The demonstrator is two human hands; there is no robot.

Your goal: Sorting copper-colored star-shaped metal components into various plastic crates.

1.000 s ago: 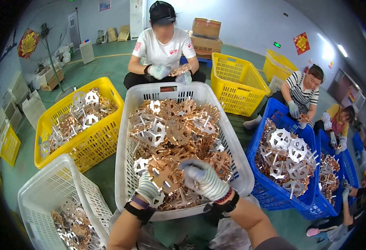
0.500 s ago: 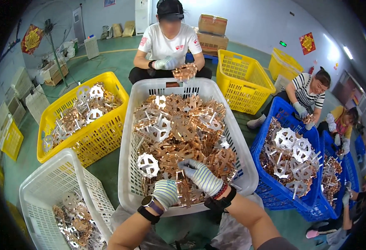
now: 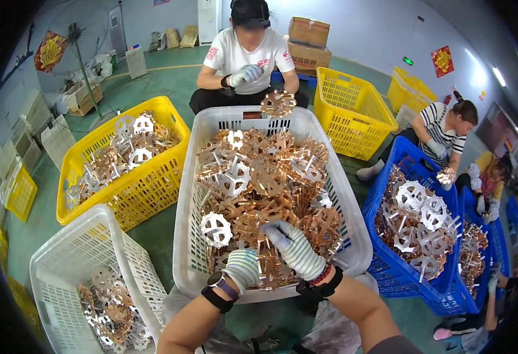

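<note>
A white plastic basket in front of me holds a heap of copper-coloured metal parts, with some silver toothed discs among them. Low over its near end, my left hand in a striped glove is closed on the side of an upright copper-coloured metal part. My right hand, also gloved, has its fingers bent and closed at the top of that part. Its fingertips partly hide what they pinch. Both wrists wear dark bands.
Across the basket, a person holds a copper-coloured toothed disc. Filled baskets stand close by: yellow and white at left, blue at right. Another person works behind the blue one. A yellow basket stands farther back.
The whole view has shifted slightly, moving the scene rightward. My hands stay at the same part, almost unchanged. The opposite person's disc has turned its flat face more toward me.
</note>
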